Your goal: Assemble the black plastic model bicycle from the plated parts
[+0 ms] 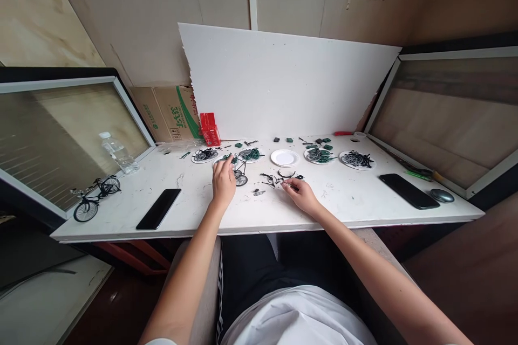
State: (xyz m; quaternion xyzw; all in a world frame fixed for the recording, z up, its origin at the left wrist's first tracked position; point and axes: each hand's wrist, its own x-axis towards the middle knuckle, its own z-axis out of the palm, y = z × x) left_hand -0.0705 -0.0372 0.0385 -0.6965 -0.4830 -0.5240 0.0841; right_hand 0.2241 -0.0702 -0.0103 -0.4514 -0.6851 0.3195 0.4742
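Note:
My left hand [224, 179] is closed around a partly built black model bicycle [240, 178]; one spoked wheel and part of its frame show to the right of my fingers, and the rest is hidden. My right hand [300, 194] is low over the table, fingertips pinched among small black parts [269, 179]. Whatever lies between those fingertips is too small to name. A curved black piece [286, 174] lies just beyond them. Between my hands rests a small clear-and-dark piece [259, 192].
A complete model bicycle [97, 198] stands at the left near a water bottle [118, 152] and a phone [158, 209]. Paper plates of parts line the back, around a bare white plate [285, 158]. A dark phone [408, 191] and a mouse [442, 195] lie right.

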